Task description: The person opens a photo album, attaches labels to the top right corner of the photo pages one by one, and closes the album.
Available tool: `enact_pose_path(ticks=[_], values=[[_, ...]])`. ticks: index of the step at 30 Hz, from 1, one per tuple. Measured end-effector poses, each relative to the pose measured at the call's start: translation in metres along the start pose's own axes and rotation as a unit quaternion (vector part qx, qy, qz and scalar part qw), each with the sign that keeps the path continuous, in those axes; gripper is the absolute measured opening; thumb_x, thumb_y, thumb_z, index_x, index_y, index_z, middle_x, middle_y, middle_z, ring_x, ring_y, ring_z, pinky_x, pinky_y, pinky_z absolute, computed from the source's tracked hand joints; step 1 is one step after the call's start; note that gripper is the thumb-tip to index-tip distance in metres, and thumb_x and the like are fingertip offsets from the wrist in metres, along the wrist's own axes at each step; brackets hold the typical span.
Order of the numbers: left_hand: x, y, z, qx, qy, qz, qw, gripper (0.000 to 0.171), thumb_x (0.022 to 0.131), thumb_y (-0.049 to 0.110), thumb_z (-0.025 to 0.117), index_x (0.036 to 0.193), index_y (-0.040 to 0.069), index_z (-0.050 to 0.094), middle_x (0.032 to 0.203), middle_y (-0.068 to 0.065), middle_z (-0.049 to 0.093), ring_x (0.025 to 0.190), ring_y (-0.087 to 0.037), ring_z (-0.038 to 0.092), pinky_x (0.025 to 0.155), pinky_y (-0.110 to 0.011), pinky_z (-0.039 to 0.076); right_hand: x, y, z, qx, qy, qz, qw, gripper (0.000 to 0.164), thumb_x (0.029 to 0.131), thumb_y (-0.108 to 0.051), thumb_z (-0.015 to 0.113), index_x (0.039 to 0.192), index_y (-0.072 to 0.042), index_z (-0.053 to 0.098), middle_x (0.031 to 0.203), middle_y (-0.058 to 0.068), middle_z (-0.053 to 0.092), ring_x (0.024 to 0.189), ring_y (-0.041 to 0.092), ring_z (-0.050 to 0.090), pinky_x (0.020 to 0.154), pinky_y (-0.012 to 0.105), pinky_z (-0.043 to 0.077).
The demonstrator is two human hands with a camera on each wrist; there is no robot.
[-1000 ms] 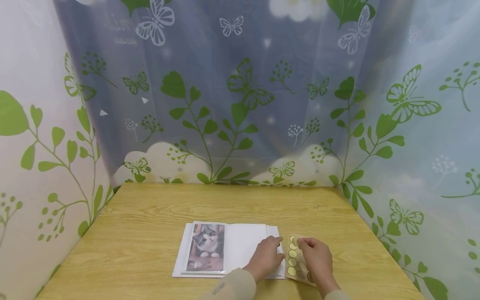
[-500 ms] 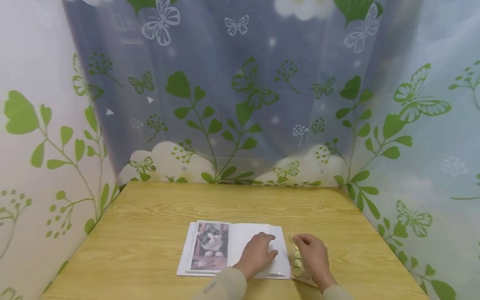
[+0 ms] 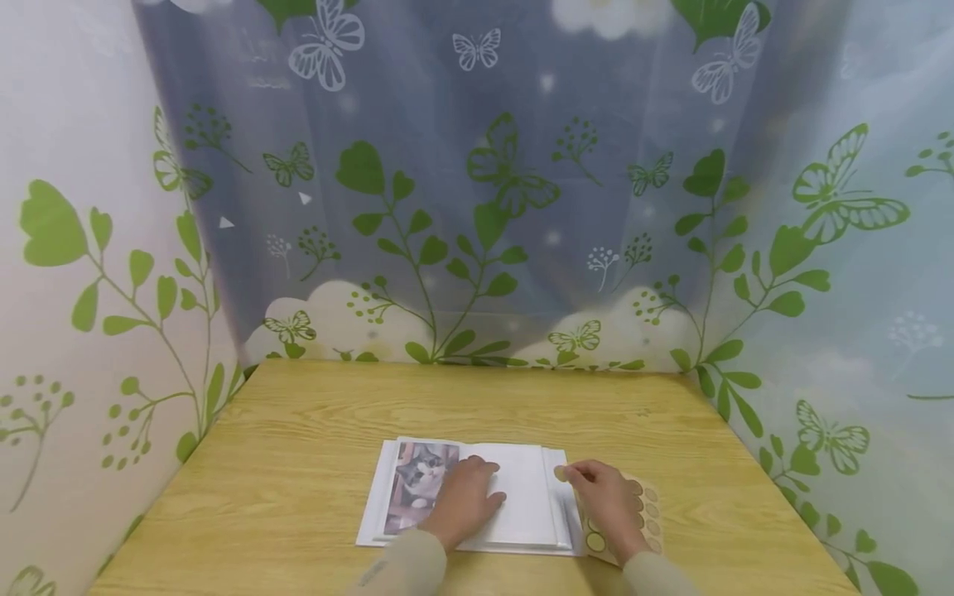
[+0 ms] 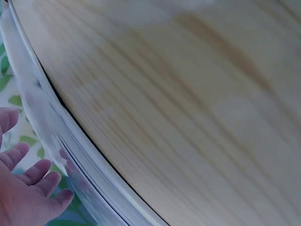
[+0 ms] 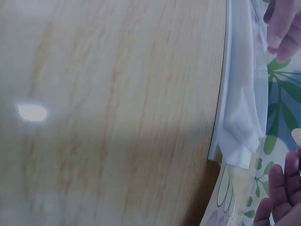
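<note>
An open photo album (image 3: 522, 497) with white pages lies on the wooden table; a cat photo (image 3: 417, 476) fills its left page. Over the album's middle my left hand (image 3: 464, 501) has its fingers spread and loosely bent, partly covering the photo; it holds nothing, as the left wrist view shows the same hand (image 4: 30, 193). Between thumb and forefinger, my right hand (image 3: 607, 501) pinches a round gold sticker (image 3: 561, 473) near the album's right edge. Beneath that hand lies a sticker sheet (image 3: 652, 517) with rows of circles, partly hidden.
The wooden table (image 3: 313, 430) extends behind and to both sides of the album. A printed curtain (image 3: 417, 165) with leaves and butterflies hangs behind the table and along its left and right sides.
My left hand has moved left from the album's right edge to its middle. My right hand has lifted the sticker off the sheet and shifted slightly left, towards the album.
</note>
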State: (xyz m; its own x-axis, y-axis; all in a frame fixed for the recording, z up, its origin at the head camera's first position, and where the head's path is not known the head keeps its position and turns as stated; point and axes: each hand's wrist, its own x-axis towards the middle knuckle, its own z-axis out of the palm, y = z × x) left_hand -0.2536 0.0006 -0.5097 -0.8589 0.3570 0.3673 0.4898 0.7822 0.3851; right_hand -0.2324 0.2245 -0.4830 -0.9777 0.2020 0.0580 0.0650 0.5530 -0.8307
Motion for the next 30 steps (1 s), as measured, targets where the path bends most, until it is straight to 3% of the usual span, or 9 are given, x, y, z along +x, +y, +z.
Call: enact_pose_path(ticks=[5, 10, 14, 22, 27, 30], values=[[-0.008, -0.018, -0.010, 0.015, -0.009, -0.015, 0.9997, 0.040, 0.086, 0.024, 0.074, 0.117, 0.001, 0.067, 0.114, -0.017, 0.064, 0.113, -0.035, 0.058, 0.099, -0.051, 0.045, 0.004, -0.004, 0.009, -0.014, 0.004, -0.013, 1.000, 0.021, 0.096, -0.025, 0.065, 0.098, -0.006, 0.074, 0.092, 0.002, 0.070, 0.083, 0.017, 0.059, 0.067, 0.030, 0.048], [-0.015, -0.031, -0.021, -0.015, -0.034, -0.059, 0.9976, 0.044, 0.089, 0.024, 0.073, 0.124, -0.001, 0.064, 0.129, -0.025, 0.058, 0.122, -0.043, 0.052, 0.105, -0.057, 0.040, 0.008, -0.007, 0.018, -0.030, 0.009, -0.032, 0.999, 0.016, 0.094, -0.022, 0.067, 0.092, -0.008, 0.075, 0.083, -0.001, 0.068, 0.072, 0.016, 0.053, 0.062, 0.029, 0.044], [-0.020, -0.041, -0.029, -0.013, -0.046, -0.074, 0.9961, 0.049, 0.090, 0.026, 0.072, 0.129, -0.002, 0.061, 0.129, -0.024, 0.057, 0.122, -0.043, 0.052, 0.104, -0.057, 0.040, 0.010, -0.011, 0.024, -0.029, 0.004, -0.041, 0.999, 0.016, 0.094, -0.020, 0.067, 0.091, -0.007, 0.075, 0.080, -0.001, 0.066, 0.070, 0.015, 0.052, 0.060, 0.029, 0.044], [-0.036, -0.066, -0.040, 0.006, -0.046, -0.055, 0.9974, 0.049, 0.087, 0.028, 0.072, 0.125, -0.002, 0.063, 0.129, -0.026, 0.057, 0.122, -0.043, 0.052, 0.103, -0.059, 0.041, 0.015, -0.018, 0.040, -0.022, -0.004, -0.054, 0.998, 0.016, 0.094, -0.023, 0.068, 0.091, -0.009, 0.075, 0.088, -0.001, 0.070, 0.076, 0.014, 0.056, 0.065, 0.029, 0.046], [-0.046, -0.076, -0.047, 0.011, -0.031, -0.030, 0.9990, 0.042, 0.081, 0.025, 0.074, 0.114, -0.002, 0.067, 0.125, -0.027, 0.059, 0.120, -0.042, 0.054, 0.102, -0.056, 0.042, 0.019, -0.024, 0.050, -0.042, -0.001, -0.079, 0.996, 0.015, 0.092, -0.023, 0.070, 0.088, -0.009, 0.075, 0.083, -0.002, 0.068, 0.071, 0.012, 0.053, 0.063, 0.029, 0.045], [-0.053, -0.079, -0.052, -0.004, -0.034, -0.027, 0.9991, 0.046, 0.083, 0.025, 0.074, 0.117, -0.004, 0.066, 0.127, -0.028, 0.056, 0.121, -0.042, 0.053, 0.103, -0.055, 0.042, 0.021, -0.028, 0.056, -0.048, -0.003, -0.097, 0.994, 0.015, 0.092, -0.022, 0.071, 0.088, -0.008, 0.075, 0.079, -0.002, 0.067, 0.068, 0.012, 0.052, 0.061, 0.029, 0.045]])
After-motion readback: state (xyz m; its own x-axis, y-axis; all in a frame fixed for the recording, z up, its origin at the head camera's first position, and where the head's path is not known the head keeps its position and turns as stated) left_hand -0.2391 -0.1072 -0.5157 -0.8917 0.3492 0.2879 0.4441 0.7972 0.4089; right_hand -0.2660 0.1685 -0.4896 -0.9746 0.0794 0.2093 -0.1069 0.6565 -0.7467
